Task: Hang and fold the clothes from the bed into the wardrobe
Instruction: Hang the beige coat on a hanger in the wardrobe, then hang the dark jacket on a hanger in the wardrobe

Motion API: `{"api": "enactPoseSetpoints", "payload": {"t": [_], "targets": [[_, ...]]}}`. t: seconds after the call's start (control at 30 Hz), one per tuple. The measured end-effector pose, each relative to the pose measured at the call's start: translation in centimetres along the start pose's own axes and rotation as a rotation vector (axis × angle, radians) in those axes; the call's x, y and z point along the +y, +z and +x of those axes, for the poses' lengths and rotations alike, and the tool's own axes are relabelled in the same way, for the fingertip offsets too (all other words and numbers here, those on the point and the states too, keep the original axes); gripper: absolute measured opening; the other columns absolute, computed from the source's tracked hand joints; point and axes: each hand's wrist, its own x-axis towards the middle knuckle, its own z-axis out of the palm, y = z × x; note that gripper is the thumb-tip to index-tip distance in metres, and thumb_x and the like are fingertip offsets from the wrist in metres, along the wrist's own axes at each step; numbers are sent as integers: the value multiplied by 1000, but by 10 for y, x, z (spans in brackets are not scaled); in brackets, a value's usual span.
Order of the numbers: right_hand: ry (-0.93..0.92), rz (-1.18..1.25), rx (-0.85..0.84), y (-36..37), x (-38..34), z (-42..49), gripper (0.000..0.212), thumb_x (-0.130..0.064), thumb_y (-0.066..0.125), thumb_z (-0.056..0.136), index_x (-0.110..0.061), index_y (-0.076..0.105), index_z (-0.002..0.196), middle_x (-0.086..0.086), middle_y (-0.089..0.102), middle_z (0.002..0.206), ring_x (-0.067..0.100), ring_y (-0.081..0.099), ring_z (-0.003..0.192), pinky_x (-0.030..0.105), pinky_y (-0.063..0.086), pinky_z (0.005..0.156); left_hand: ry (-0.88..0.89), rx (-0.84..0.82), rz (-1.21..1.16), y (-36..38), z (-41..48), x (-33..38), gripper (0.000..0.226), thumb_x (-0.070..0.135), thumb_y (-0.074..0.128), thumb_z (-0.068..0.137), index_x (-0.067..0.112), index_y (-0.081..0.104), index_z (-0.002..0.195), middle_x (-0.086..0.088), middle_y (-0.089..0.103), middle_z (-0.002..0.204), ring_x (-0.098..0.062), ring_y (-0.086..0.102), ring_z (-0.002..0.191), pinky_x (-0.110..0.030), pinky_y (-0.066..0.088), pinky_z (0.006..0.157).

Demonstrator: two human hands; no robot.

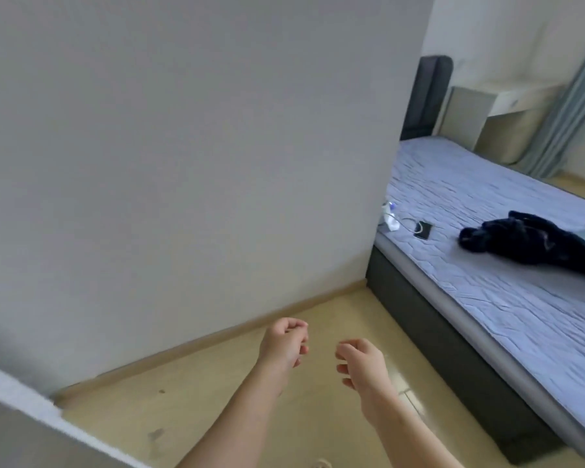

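Navy cloth in a crumpled heap: dark garment [534,243] on the lilac quilted bed [487,315], up and well to the right of both hands, out of reach from this stance. Holds nothing in the left hand [286,342], fingers loosely curled and slack. Holds nothing in the right hand [362,363] either, fingers half bent, palm turned toward its neighbour. Hover near each other over beige floor [217,417], likely kept free and forward for the next pickup.

Beyond the right hand, near the bed's closer edge: black phone [423,229] with a cable, something white [389,220] just beside it, both well apart from the garment. Straight ahead of the left hand, only grey wall [183,163]. Down-left of the left hand, a pale panel edge [14,423]; cannot tell whether wardrobe or not.

Looks like a gap between items, with at least one garment to fetch. Calls first for a turn and a step toward the bed.
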Motion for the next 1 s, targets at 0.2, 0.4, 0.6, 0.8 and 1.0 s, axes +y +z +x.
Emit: {"api": "enactPoseSetpoints", "payload": {"t": [0.2, 0.4, 0.6, 0.8, 1.0], "targets": [[108, 74, 212, -81, -5, 78, 10, -9, 50, 89, -13, 58, 86, 2, 57, 78, 17, 50, 65, 25, 37, 58, 2, -211, 87, 98, 74, 37, 17, 10, 48, 90, 22, 55, 79, 4, 55, 69, -9, 52, 56, -19, 37, 49], [237, 108, 338, -137, -22, 137, 9, -7, 51, 88, -9, 59, 84, 3, 52, 70, 16, 43, 55, 25, 32, 53, -33, -348, 189, 175, 132, 71, 18, 9, 45, 90, 19, 54, 78, 3, 55, 68, -9, 49, 53, -17, 34, 45], [251, 226, 420, -190, -28, 170, 10, -7, 49, 89, -11, 56, 83, 1, 50, 70, 13, 39, 52, 24, 29, 50, -23, -511, 320, 262, 154, 93, 17, 11, 46, 92, 19, 54, 79, 2, 55, 71, -9, 50, 56, -19, 37, 52], [292, 371, 508, -267, -13, 187, 10, -5, 49, 89, -8, 58, 84, 4, 51, 69, 16, 40, 54, 24, 29, 50, -39, -600, 385, 357, 155, 95, 17, 7, 46, 92, 15, 55, 80, -2, 55, 72, -11, 50, 54, -13, 36, 40], [303, 377, 535, -383, -5, 211, 10, -13, 50, 93, -13, 58, 86, 5, 59, 84, 18, 53, 70, 26, 43, 62, -2, -622, 450, 475, 145, 104, 15, 13, 47, 93, 19, 56, 82, 1, 58, 72, -11, 53, 56, -19, 37, 47]]}}
